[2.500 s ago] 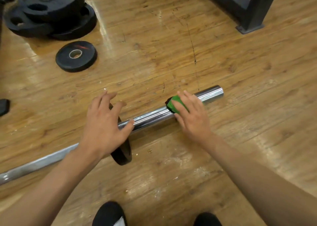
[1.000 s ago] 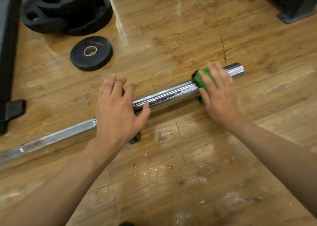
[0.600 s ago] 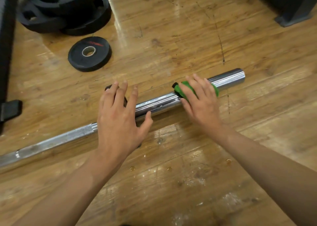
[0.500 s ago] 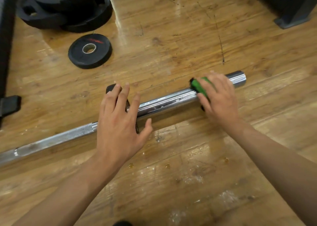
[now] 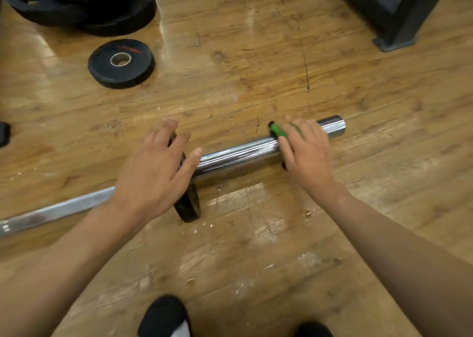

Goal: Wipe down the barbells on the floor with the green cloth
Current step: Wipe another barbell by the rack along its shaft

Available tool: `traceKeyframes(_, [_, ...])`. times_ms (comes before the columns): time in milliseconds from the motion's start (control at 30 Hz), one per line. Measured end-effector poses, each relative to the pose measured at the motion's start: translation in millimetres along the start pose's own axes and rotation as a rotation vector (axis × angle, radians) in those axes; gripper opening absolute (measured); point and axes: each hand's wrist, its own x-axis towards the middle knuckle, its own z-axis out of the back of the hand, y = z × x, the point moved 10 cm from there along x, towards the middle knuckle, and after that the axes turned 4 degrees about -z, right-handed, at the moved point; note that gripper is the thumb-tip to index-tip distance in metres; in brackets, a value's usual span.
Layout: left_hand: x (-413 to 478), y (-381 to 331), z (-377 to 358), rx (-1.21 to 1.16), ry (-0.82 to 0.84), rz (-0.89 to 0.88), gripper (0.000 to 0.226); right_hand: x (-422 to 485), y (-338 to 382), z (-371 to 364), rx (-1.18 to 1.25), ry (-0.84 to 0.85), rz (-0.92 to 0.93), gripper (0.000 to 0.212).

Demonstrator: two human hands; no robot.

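The green cloth [image 5: 277,132] has slid outward along the barbell [image 5: 238,155] since a moment ago. Left hand [image 5: 153,168] lies flat, fingers straight, on the small plate [image 5: 189,206]; right hand [image 5: 307,155] wraps the cloth round the bar on the floor [image 5: 256,247]. Risk: one long stroke and it pops off the end, or the bar rolls.

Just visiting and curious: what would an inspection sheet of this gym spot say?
Surface: wooden floor, scuffed, pale smears and specks near the bar.
Job's things: barbell lies on the floor; green cloth on its chrome sleeve.
Clutter: loose small plate; stack of black plates behind it.
Hands: left hand rests open on the mounted plate; right hand grips the cloth round the sleeve.
Cables: nothing seen.
Surroundings: dark metal frame foot, far right; dark shoes below.
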Motion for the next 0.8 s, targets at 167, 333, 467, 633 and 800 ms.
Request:
traceKeyframes(167, [-30.7, -23.6, -11.4, 0.065, -0.009, -0.098, 0.083, -11.2, -13.5, 17.2, -0.026, 0.002, -0.314, 0.037])
traceKeyframes(333, [-70.3, -51.5, -7.0, 0.140, -0.042, -0.183, 0.082, -41.6, 42.3, 13.9, -0.002, 0.074, -0.103, 0.035])
traceKeyframes(467, [-81.4, -54.9, 0.6, 0.112, -0.075, -0.260, 0.070, -51.0, -15.9, 29.2, -0.043, 0.129, -0.026, 0.036])
traceKeyframes(633, [-79.4, -48.1, -10.4, -0.021, -0.014, -0.209, 0.083, -71.9, -51.6, 55.2, -0.063, 0.000, -0.297, 0.030])
traceKeyframes(800, [-80.6, -69.8, -14.8, -0.047, -0.005, -0.285, 0.091, -96.6, 62.4, 38.8, 0.087, 0.068, -0.078, 0.027])
